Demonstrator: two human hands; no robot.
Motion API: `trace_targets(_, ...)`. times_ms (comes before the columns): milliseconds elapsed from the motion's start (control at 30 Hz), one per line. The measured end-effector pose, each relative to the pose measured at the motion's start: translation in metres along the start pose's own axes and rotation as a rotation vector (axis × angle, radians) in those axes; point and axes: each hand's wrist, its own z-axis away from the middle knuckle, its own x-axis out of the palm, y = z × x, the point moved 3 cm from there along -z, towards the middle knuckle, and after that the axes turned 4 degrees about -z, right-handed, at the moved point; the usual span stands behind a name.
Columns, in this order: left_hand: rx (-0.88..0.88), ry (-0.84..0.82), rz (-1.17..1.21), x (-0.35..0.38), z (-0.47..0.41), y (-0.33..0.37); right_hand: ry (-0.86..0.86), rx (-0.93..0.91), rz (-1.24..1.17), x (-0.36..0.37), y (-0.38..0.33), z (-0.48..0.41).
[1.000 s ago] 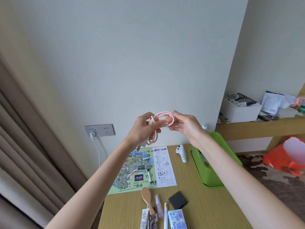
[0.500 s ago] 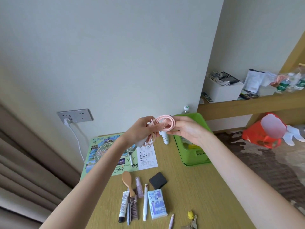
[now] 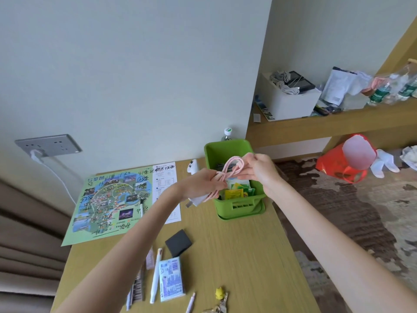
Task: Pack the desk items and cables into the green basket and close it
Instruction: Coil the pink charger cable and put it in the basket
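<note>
A coiled pink cable [image 3: 233,168] with a white plug hanging from it is held between both hands just above the open green basket [image 3: 239,205]. My left hand [image 3: 203,184] grips the lower loops and the plug. My right hand [image 3: 259,169] pinches the top loop. The basket stands at the desk's far right and holds yellow and green packets. On the desk lie a black square pad [image 3: 178,242], a blue card box [image 3: 171,279], white and pink pens [image 3: 155,274], and keys with a yellow charm [image 3: 220,297].
A green map sheet [image 3: 112,199] with a marker on it covers the desk's left. A white device [image 3: 193,167] stands behind my left hand. A wall socket [image 3: 48,144] has a white cord plugged in. The desk's right edge drops to carpet with a red bag [image 3: 345,161].
My view has tilted down and right, showing more of the desk. Both hands with the pink cable have moved right and down, from beside the basket to over its opening.
</note>
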Motion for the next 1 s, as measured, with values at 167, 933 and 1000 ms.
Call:
trace_targets(167,-0.056,0.089,-0.24,0.008,-0.055,0.002,0.169,-0.145,0.154,-0.033,0.008,-0.044)
trace_targets(933,-0.457,0.441,-0.935,0.032,-0.212,-0.062,0.106,-0.437,0.897,-0.061,0.091,-0.145)
trace_targets(1000,-0.452,0.345,-1.041,0.037,-0.216,-0.065,0.118,-0.446,0.895,-0.06,0.092,-0.145)
